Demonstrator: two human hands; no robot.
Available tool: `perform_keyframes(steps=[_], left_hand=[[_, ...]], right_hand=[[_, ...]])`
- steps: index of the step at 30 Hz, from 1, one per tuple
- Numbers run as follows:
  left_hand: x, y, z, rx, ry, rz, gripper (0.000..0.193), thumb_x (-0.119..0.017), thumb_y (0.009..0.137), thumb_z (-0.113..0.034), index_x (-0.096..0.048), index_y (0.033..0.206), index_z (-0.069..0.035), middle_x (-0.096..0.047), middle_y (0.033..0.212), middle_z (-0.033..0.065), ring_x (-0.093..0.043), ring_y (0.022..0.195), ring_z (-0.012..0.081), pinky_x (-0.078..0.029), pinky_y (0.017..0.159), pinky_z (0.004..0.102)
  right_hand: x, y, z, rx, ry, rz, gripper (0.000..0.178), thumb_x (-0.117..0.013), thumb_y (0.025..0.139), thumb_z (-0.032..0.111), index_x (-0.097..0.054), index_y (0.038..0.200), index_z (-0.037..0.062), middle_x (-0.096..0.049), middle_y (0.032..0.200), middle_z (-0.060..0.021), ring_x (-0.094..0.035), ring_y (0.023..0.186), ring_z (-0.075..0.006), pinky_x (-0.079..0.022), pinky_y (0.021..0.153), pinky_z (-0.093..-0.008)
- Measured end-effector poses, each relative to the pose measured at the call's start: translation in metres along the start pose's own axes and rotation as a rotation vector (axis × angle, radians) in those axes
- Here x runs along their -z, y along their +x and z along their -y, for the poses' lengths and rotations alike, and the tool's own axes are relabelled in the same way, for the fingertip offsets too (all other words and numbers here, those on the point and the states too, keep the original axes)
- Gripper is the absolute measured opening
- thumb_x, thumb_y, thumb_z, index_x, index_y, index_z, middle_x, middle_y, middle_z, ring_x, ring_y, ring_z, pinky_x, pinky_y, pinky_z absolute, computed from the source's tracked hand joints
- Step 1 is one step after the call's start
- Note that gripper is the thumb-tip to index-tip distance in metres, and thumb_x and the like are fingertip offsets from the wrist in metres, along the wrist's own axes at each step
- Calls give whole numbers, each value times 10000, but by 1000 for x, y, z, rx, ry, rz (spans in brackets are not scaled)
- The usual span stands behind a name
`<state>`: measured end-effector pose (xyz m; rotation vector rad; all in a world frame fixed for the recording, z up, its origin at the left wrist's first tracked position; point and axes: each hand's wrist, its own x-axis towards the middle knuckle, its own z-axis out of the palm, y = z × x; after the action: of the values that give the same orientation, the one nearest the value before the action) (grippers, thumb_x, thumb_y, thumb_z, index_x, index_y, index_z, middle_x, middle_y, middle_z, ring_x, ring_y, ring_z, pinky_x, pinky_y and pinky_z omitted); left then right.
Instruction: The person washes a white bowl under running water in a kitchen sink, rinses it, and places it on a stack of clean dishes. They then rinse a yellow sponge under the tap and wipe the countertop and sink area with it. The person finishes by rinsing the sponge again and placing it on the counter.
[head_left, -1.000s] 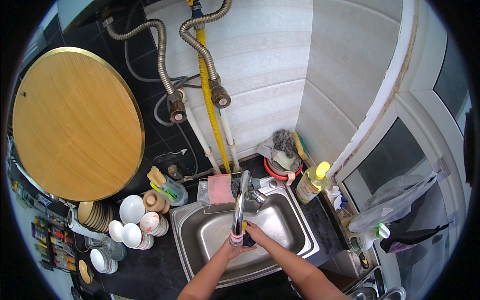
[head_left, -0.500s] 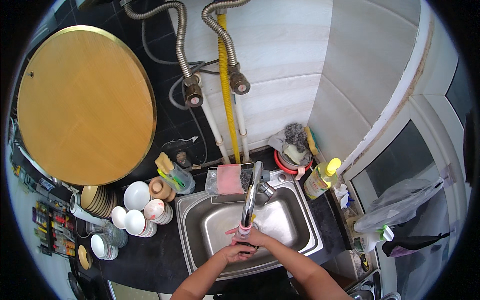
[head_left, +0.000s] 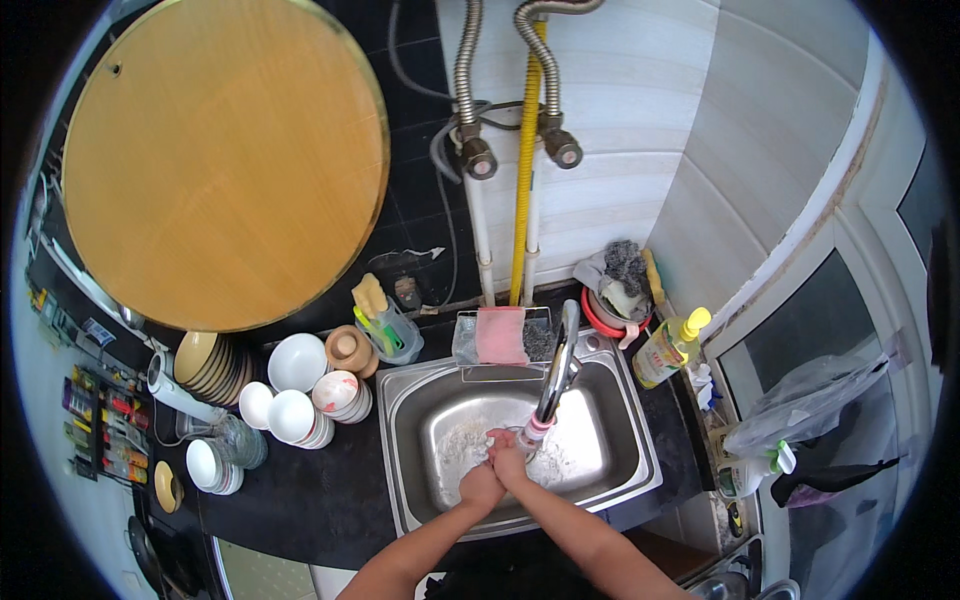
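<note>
Currently L hand [head_left: 483, 486] touches R hand [head_left: 509, 461] nr faucet [head_left: 559, 365], over sink [head_left: 605, 420].

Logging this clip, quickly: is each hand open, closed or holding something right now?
Left hand: over the sink; open or closed can't be told.
Right hand: beside the faucet outlet; also can't be told.
</note>
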<state>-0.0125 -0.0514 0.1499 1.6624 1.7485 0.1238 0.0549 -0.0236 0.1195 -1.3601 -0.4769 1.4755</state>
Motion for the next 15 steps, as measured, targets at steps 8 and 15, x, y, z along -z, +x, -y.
perform_keyframes(steps=[8, 15], left_hand=[[37, -2, 36, 26, -228, 148, 289, -640, 667, -293, -551, 700, -20, -585, 629, 109, -565, 544, 238, -439, 503, 347], [112, -2, 49, 295, -654, 1245, 258, -611, 694, -222, -407, 549, -157, -335, 468, -72, -258, 350, 26, -161, 337, 185]], right_hand=[[-16, -12, -21, 209, -76, 154, 177, -463, 855, 105, -484, 995, -2, -507, 731, -54, -497, 654, -133, -418, 609, -257], [-12, -86, 82, 887, -1101, 730, 667, -588, 629, -22, -339, 1246, 24, -385, 1228, -186, -445, 1090, -295, -381, 903, -339]])
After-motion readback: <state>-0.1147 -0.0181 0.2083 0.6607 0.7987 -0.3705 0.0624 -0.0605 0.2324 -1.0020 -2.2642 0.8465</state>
